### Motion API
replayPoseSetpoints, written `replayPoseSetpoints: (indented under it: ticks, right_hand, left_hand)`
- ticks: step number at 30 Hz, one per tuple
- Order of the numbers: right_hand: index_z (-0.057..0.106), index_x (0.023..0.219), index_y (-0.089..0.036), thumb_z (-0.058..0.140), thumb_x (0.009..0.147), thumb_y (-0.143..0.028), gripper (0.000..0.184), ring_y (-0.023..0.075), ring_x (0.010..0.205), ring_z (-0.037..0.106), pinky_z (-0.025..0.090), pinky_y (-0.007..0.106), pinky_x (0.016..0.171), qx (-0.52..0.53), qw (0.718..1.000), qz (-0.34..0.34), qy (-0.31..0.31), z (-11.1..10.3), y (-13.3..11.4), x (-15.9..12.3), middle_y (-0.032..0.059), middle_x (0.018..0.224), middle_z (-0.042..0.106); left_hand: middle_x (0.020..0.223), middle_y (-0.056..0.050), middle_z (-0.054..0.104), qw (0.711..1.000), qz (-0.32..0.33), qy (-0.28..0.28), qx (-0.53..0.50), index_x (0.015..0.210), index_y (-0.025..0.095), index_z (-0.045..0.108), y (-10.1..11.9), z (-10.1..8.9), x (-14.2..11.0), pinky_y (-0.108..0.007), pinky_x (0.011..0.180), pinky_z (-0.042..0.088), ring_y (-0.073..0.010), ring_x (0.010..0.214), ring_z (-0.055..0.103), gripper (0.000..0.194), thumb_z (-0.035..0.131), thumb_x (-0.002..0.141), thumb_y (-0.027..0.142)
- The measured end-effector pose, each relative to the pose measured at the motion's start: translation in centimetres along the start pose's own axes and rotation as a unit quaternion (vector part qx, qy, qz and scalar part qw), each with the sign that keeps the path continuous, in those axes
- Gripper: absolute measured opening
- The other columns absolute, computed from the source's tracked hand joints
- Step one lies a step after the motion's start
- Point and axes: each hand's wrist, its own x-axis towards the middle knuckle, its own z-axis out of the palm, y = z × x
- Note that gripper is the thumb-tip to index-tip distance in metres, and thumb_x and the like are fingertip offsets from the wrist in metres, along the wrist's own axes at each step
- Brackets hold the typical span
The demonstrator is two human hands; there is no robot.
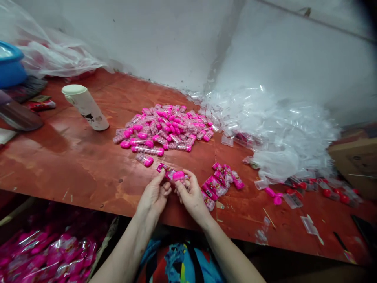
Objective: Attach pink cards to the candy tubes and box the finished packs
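Close to the table's front edge, my left hand pinches a printed pink wrapper between thumb and fingers. Beside it, my right hand grips a clear tube with a bright pink cap, and small pale pink balls show inside. The wrapper and the tube meet between my hands. Just beyond them lies a heap of similar pink-capped tubes. Right of my right hand is a small group of tubes in printed pink wrappers.
Clear plastic tubes and bags are piled along the wall at right. A cream bottle stands at left, near a blue container. Pink caps lie front right. Below the table, a box holds shiny pink packages.
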Motion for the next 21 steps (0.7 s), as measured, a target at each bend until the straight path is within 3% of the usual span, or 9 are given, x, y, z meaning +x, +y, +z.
replayPoseSetpoints:
  ticks: [8,11,13,15,18,21]
  right_hand:
    - [0.039,0.123,-0.024,0.060,0.088,-0.044,0.045,0.0110,0.053,0.054,0.040,0.021,0.047,0.075,0.995,0.036,-0.048,-0.5,-0.8,-0.6,-0.0049,0.068,0.057]
    - [0.039,0.130,-0.024,0.056,0.091,-0.036,0.043,0.0135,0.063,0.060,0.048,0.026,0.061,-0.026,0.999,-0.010,-0.042,-1.0,-1.2,-1.2,-0.0024,0.074,0.061]
    - [0.041,0.134,-0.025,0.055,0.092,-0.029,0.045,0.0161,0.072,0.063,0.050,0.031,0.071,-0.139,0.988,-0.057,-0.032,-1.4,-1.5,-1.5,-0.0005,0.079,0.064]
    - [0.043,0.135,-0.026,0.055,0.091,-0.027,0.045,0.0175,0.076,0.064,0.050,0.033,0.074,-0.189,0.978,-0.078,-0.031,-1.7,-1.7,-1.7,0.0006,0.083,0.064]
    - [0.043,0.130,-0.025,0.056,0.092,-0.033,0.042,0.0132,0.064,0.060,0.048,0.025,0.061,-0.063,0.996,-0.029,-0.063,-1.8,-1.7,-1.6,-0.0020,0.077,0.061]
    - [0.039,0.129,-0.024,0.053,0.093,-0.045,0.044,0.0060,0.039,0.037,0.031,0.017,0.038,0.088,0.989,0.060,-0.098,-1.7,-1.4,-1.6,-0.0074,0.065,0.053]
  left_hand:
    - [0.043,0.004,0.049,0.981,0.012,-0.119,0.155,0.071,0.014,0.062,-1.4,-0.5,-0.7,-0.020,0.041,0.035,-0.0088,0.041,0.046,0.032,0.073,0.077,0.043]
    - [0.043,0.003,0.049,0.972,-0.010,-0.131,0.195,0.069,0.012,0.063,-1.4,-0.6,-1.0,-0.017,0.039,0.027,-0.0063,0.040,0.041,0.033,0.076,0.075,0.042]
    - [0.046,0.002,0.052,0.970,-0.022,-0.134,0.201,0.070,0.011,0.064,-1.6,-0.7,-1.2,-0.017,0.037,0.022,-0.0036,0.038,0.035,0.033,0.078,0.073,0.041]
    - [0.052,0.000,0.057,0.968,-0.036,-0.143,0.202,0.074,0.010,0.065,-1.7,-0.8,-1.3,-0.017,0.036,0.019,-0.0016,0.036,0.029,0.033,0.077,0.073,0.041]
    - [0.052,0.000,0.057,0.963,-0.046,-0.164,0.208,0.075,0.010,0.065,-1.8,-1.0,-1.4,-0.017,0.036,0.020,-0.0014,0.036,0.028,0.034,0.074,0.076,0.042]
    - [0.048,0.000,0.055,0.958,-0.044,-0.174,0.222,0.070,0.012,0.062,-1.9,-1.3,-1.4,-0.018,0.040,0.027,-0.0031,0.037,0.032,0.036,0.071,0.078,0.045]
